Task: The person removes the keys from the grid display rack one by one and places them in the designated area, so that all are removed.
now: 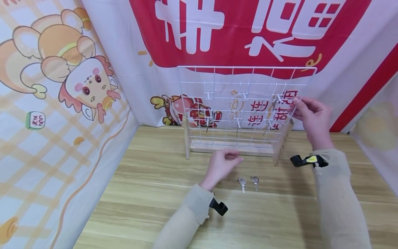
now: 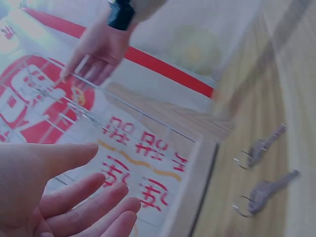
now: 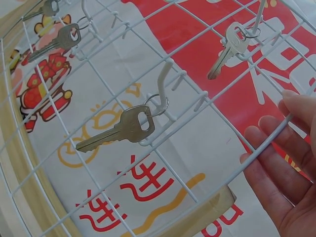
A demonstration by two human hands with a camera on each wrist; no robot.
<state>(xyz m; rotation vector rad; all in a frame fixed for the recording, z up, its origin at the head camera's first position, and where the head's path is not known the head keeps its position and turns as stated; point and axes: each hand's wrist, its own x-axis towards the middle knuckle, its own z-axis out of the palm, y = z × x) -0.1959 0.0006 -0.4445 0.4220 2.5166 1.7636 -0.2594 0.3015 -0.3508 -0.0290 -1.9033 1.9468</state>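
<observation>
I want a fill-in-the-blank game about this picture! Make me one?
1. The hand gripping the wire grid is the person's ____ one.
2. The keys lying on the table number ____.
3. The big white characters stand on a ____ background.
4. The other hand holds ____.

Missing words: right; two; red; nothing.

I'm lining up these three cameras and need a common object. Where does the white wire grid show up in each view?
Head: just right of the middle, above centre; wire grid standing toward the back of the table.
Left wrist: left half, slanted, partly hidden by the left hand.
Right wrist: fills most of the picture, close up, running off the edges.
Shared landmark: the right hand, gripping the grid's side edge in all three.
</observation>
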